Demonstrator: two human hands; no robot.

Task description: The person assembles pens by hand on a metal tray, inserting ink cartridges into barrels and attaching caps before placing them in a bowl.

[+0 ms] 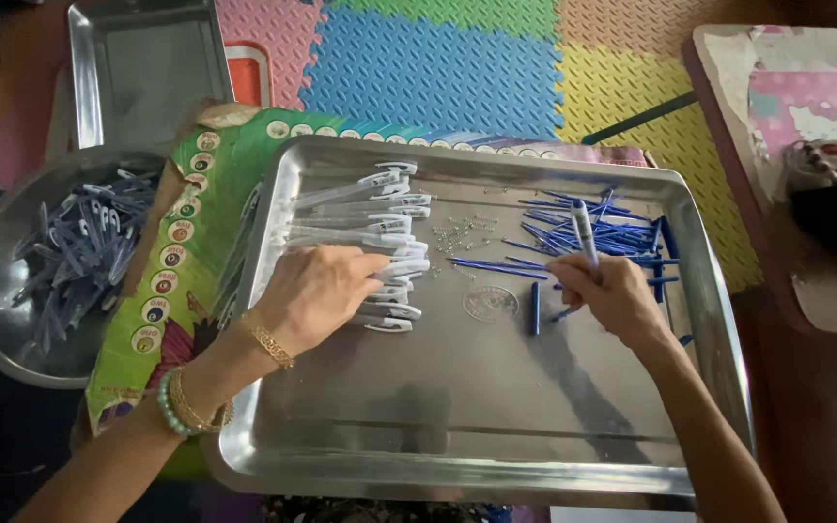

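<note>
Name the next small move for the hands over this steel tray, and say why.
Probably the left hand should lift one clear pen barrel off the pile it rests on and bring it toward the right hand, which holds a pen upright beside the blue refills.
</note>
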